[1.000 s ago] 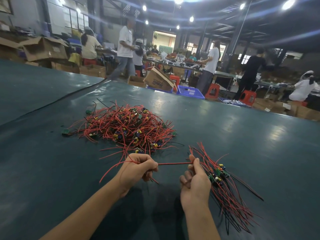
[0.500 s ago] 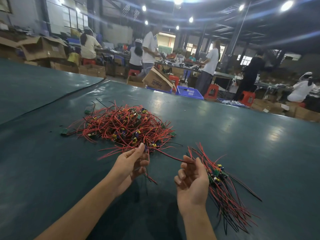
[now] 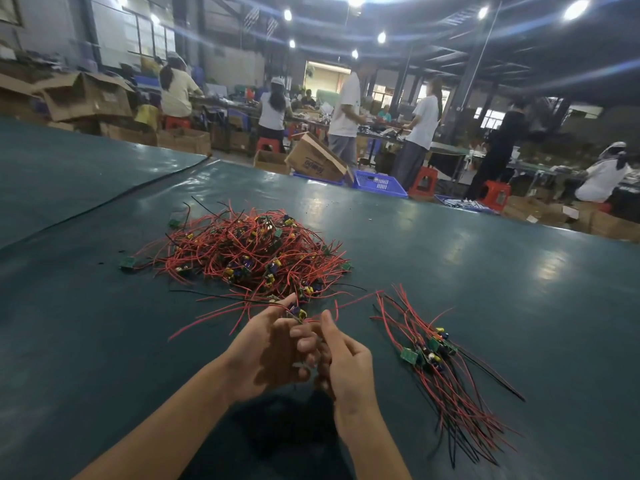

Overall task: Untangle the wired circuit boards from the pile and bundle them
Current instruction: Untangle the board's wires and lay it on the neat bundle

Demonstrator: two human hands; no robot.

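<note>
Left hand (image 3: 273, 348) pinches one wired board (image 3: 298, 311) at its fingertips, held just short of the one tangled pile (image 3: 249, 251) beyond, probably to free its red leads. Right hand (image 3: 346, 368) is against the left, fingers curled; can't tell if it grips a wire. One sorted bundle (image 3: 433, 349) lies right of the right hand, kept apart from the tangle.

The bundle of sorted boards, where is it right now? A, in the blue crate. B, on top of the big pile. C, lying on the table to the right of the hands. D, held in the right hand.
C: the bundle lies on the table to the right of the right hand and left hand, untouched by either and apart from the pile.
</note>
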